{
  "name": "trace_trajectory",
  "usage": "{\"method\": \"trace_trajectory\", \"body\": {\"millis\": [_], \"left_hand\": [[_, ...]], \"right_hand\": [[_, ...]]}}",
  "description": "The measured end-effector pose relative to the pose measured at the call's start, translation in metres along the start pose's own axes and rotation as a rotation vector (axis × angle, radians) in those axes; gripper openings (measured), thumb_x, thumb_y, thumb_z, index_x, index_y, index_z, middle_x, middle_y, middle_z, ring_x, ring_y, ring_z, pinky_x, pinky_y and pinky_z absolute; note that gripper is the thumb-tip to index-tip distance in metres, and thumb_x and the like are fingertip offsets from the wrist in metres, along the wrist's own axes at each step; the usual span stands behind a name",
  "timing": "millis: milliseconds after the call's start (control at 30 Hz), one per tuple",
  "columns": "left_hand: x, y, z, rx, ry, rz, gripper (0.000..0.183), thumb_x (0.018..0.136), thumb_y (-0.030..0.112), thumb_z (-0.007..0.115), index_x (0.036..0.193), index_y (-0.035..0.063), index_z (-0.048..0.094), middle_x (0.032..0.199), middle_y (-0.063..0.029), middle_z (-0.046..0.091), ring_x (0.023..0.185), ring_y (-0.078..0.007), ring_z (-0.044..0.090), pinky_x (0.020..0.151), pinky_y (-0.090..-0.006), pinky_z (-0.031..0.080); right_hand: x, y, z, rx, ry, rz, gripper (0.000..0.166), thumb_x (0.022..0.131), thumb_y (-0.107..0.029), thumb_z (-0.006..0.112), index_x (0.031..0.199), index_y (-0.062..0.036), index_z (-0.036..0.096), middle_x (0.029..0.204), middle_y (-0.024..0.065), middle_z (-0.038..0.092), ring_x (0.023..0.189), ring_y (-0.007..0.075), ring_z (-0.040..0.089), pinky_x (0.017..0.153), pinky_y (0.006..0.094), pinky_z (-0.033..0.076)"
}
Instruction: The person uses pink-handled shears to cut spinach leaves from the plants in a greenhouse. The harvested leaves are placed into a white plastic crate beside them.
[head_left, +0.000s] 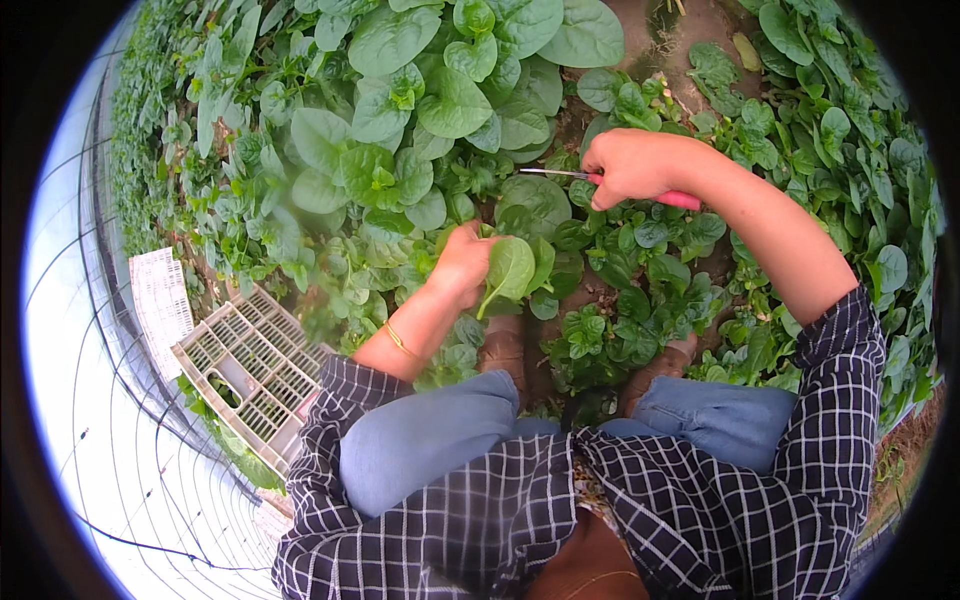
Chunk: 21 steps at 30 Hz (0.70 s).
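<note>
My left hand (466, 262) is closed around some cut green leaves (511, 268), which stick out to its right, low over the plants before me. My right hand (626, 169), further up and to the right, grips a tool with a red handle (679, 200) and a thin metal blade (553, 172); whether it is a knife or scissors, I cannot tell. The blade points left towards broad-leaved green plants (454, 103). Stems held inside my left fist are hidden.
A pale slatted plastic crate (259, 367) stands at my left, with another pale crate (160, 300) beyond it. Dense leafy rows rise on both sides. Bare soil (660, 45) shows between them at the top. My feet are among low plants.
</note>
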<state>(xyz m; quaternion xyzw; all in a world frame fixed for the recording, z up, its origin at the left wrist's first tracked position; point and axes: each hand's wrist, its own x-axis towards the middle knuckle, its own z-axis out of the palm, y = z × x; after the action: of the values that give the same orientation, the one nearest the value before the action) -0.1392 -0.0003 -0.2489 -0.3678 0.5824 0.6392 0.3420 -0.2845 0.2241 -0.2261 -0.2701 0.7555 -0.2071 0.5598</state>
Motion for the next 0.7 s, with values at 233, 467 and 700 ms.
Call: {"method": "trace_trajectory", "body": {"millis": [233,467,700], "left_hand": [[0.019,-0.015,0.007,-0.496,-0.128,-0.024,0.032,0.089,0.004,0.058,0.118,-0.0037,0.048,0.092,-0.0130,0.064,0.074,-0.0203,0.064,0.064,-0.0348,0.055],[0.021,-0.018,0.014,-0.396,0.139,0.013,0.014,0.089,0.009,0.059,0.101,0.0011,0.057,0.088,-0.0075,0.064,0.072,-0.0184,0.063,0.064,-0.0325,0.055],[-0.017,-0.033,-0.038,-0.548,-0.137,0.014,0.012,0.090,0.015,0.059,0.099,0.0075,0.059,0.078,-0.0040,0.058,0.066,-0.0156,0.055,0.057,-0.0286,0.049]], "right_hand": [[0.046,-0.046,0.007,-0.475,-0.030,-0.006,0.024,0.065,-0.021,0.070,0.078,-0.0001,0.069,0.073,0.0157,0.066,0.071,0.0320,0.065,0.064,0.0411,0.051],[0.068,-0.053,0.020,-0.378,-0.107,-0.041,0.027,0.065,-0.023,0.073,0.075,0.0017,0.068,0.072,0.0184,0.066,0.068,0.0332,0.065,0.061,0.0415,0.050],[0.014,-0.034,0.011,-0.005,-0.095,-0.116,0.028,0.071,-0.019,0.071,0.075,0.0046,0.058,0.060,0.0122,0.057,0.055,0.0206,0.060,0.053,0.0339,0.048]]}}
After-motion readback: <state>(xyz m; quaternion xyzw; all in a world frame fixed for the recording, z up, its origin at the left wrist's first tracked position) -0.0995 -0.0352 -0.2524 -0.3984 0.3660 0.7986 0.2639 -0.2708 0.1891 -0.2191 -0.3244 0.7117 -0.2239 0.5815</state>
